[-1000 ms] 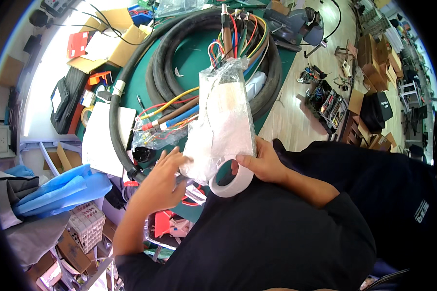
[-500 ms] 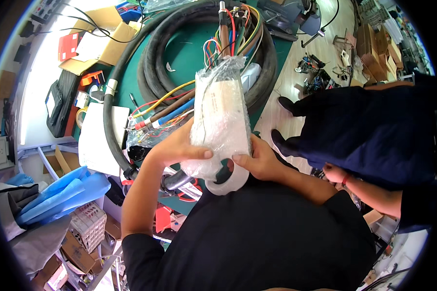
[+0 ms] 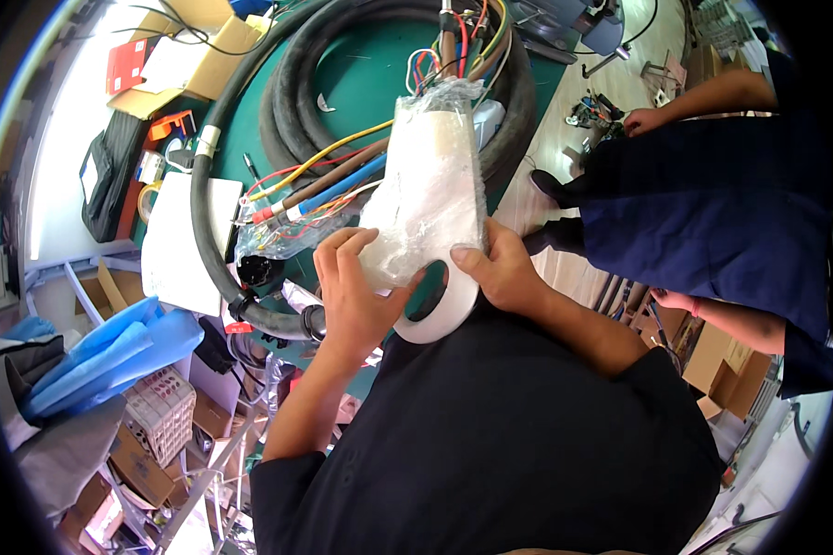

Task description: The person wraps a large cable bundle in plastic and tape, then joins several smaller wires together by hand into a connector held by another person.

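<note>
- One green table top (image 3: 359, 88), ahead of you, bearing the items below unless otherwise noted.
- One co-worker in dark blue clothing (image 3: 703, 222), standing to your right, off the table; two bare forearms show, one with a red band at the wrist.
- One heavy black cable (image 3: 278, 120), thick and round, laid in loops, one length curving down the left towards you.
- One crumpled blue sheet (image 3: 111, 361), beyond the table at your lower left.
- One open brown cardboard box (image 3: 231, 37), far left.
- One long white package in clear bubble wrap (image 3: 430, 185), held before your chest, between your two hands, its far end over the cable loops.
- One flat white sheet (image 3: 190, 245), partly under the cable's left length.
- Your right hand (image 3: 509, 273): thumb pressed on the near right corner of the package and the roll, clamped there; the other fingers are mostly hidden behind.
- Your left hand (image 3: 352, 287): fingers bent and apart at the package's left edge, thumb by the roll; whether they grip, you cannot tell.
- One ring-shaped roll of white tape (image 3: 440, 324), against the package's near end.
- One bundle of yellow, brown and blue wires (image 3: 338, 174), left of the package.
- One slim black pen (image 3: 250, 165), beside the cable.
</note>
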Available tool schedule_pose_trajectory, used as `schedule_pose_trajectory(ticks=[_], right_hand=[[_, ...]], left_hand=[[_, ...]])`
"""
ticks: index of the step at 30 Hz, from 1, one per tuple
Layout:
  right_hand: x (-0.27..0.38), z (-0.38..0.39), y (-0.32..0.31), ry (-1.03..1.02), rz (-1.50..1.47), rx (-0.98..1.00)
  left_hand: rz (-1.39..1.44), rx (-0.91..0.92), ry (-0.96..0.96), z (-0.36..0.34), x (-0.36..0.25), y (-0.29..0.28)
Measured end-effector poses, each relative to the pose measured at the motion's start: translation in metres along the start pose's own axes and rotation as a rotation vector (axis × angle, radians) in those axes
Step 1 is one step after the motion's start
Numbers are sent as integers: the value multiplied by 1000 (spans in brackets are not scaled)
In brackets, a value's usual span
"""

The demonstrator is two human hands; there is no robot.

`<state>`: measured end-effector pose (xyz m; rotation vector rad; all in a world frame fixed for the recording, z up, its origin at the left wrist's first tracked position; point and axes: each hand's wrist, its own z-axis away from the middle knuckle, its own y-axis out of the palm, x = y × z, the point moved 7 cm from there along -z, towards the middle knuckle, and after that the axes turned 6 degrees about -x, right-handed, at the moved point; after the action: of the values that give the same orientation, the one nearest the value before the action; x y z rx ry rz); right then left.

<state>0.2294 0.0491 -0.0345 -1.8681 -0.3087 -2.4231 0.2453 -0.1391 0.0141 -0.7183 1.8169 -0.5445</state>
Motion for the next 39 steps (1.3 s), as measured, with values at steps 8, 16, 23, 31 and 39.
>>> schedule_pose_trajectory(ticks=[8,16,23,31,39], right_hand=[[-4,-1,3,23,-15,-11],[-4,6,5,-34,70,-46],[-5,8,6,-3,21,-47],[-9,9,6,15,-47,-79],[-2,4,7,34,-155,-95]], left_hand=[[-34,-347,-89,22,34,-37],[-70,-220,-219,25,8,-1],[805,-535,-701,14,53,8],[454,-350,-340,1,54,-4],[129,170,96,-3,29,-41]])
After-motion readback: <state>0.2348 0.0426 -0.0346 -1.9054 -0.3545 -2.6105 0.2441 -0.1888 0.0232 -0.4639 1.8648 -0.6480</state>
